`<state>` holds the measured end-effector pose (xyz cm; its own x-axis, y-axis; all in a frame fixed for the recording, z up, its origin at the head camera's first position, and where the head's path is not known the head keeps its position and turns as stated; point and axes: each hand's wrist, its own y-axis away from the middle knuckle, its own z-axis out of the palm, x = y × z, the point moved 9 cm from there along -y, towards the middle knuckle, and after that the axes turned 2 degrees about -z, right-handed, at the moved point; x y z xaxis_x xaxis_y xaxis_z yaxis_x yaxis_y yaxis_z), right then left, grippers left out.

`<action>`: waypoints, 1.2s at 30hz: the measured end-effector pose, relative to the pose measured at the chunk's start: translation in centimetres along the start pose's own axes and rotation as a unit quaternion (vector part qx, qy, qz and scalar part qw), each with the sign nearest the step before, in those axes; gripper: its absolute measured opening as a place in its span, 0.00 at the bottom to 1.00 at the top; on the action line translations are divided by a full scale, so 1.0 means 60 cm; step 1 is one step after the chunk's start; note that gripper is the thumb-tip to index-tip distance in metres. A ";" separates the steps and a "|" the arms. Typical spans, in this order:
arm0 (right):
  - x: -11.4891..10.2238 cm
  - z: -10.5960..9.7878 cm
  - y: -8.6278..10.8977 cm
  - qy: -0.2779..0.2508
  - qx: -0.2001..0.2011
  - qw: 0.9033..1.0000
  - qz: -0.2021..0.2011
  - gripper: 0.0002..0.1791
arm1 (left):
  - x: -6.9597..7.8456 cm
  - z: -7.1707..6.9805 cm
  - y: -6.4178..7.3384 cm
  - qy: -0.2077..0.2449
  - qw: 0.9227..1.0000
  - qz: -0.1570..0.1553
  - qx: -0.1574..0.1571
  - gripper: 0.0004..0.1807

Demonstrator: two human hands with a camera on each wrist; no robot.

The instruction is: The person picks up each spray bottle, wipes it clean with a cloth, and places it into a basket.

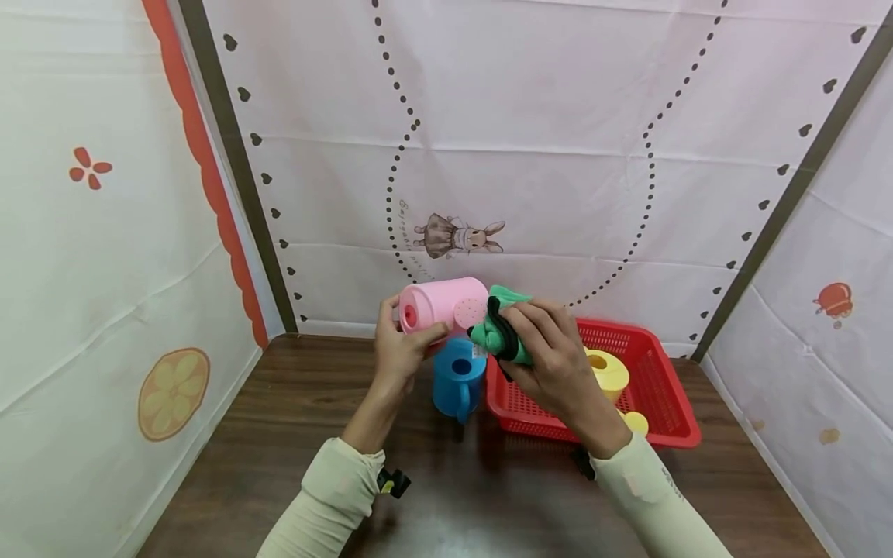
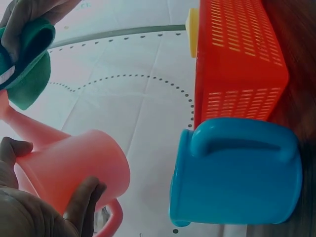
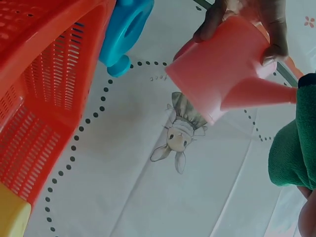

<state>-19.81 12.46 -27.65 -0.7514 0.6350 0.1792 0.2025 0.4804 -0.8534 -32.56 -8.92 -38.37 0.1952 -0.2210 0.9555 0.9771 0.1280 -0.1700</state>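
In the head view a pink toy watering can (image 1: 441, 301) is held up above the table, tilted on its side with its perforated sprinkler head facing the wearer. My left hand (image 1: 401, 345) grips its body, thumb on one side and fingers round the other, as the left wrist view also shows. My right hand (image 1: 554, 353) holds a bunched green cloth (image 1: 512, 349) with a dark edge, close beside the spout end. In the right wrist view the cloth (image 3: 294, 143) meets the spout tip. Below them stands a blue watering can (image 1: 458, 380) on the table.
A red perforated basket (image 1: 670, 387) sits at the right on the dark wooden table (image 1: 279, 434). Inside it is a yellow watering can (image 1: 610, 374), partly hidden by my right arm. Printed white fabric walls (image 1: 544, 178) enclose the table at the back and sides.
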 end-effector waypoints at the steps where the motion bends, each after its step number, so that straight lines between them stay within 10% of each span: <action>1: -0.002 0.001 0.000 0.003 0.002 1.000 -0.003 0.39 | 0.000 0.000 0.000 -0.004 1.000 0.001 0.002 0.45; 17: -0.040 0.003 -0.012 0.017 0.025 0.998 -0.051 0.40 | 0.003 -0.007 0.003 -0.023 0.999 0.004 0.027 0.46; 27: -0.057 0.010 -0.037 0.033 0.003 0.997 -0.071 0.41 | 0.016 0.001 0.023 -0.171 0.983 0.060 0.033 0.46; 36: -0.020 -0.002 -0.043 0.020 0.018 0.999 -0.022 0.44 | 0.031 -0.007 0.022 -0.129 0.989 0.065 0.028 0.50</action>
<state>-19.34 10.54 -25.60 -0.7335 0.6375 0.2355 0.1464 0.4866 -0.8613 -30.90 -9.58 -36.91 0.2845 0.0541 0.9572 0.9373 0.1941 -0.2895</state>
